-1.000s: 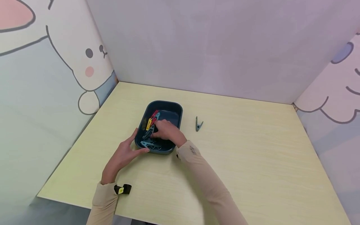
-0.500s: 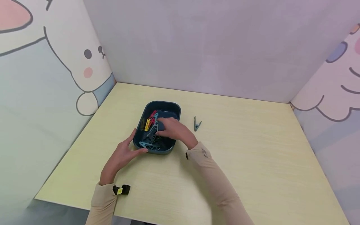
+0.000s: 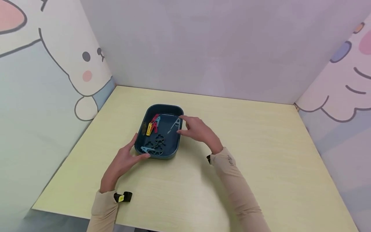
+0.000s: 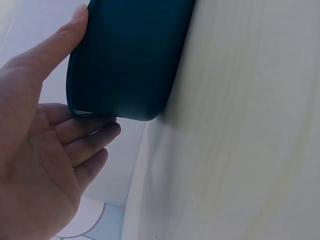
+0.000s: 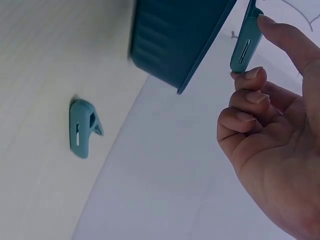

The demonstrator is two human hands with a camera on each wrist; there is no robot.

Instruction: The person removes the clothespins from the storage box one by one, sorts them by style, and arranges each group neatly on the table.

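Observation:
My right hand [image 3: 198, 130] pinches a blue-green clothespin [image 5: 247, 42] between thumb and fingertips, over the right rim of a dark teal bin [image 3: 169, 141]. With thumb and fingers spread around the bin's near left corner, my left hand [image 3: 123, 161] holds it at the rim. Inside lie red clothespins [image 3: 155, 127], a yellow clothespin [image 3: 149, 129], a blue clothespin [image 3: 158, 120] and a dark olive clothespin [image 3: 144, 128]. A light blue clothespin [image 3: 147, 149] rests near the front, beside several dark openwork round pieces [image 3: 159, 139].
Another blue-green clothespin [image 5: 82, 129] lies on the table right of the bin; my right hand hides it in the head view. The pale wooden table [image 3: 261, 161] meets walls at the back and both sides.
My right hand has risen from the bin's contents and moved right with a clothespin, uncovering the dark round pieces. The left hand has stayed at the corner.

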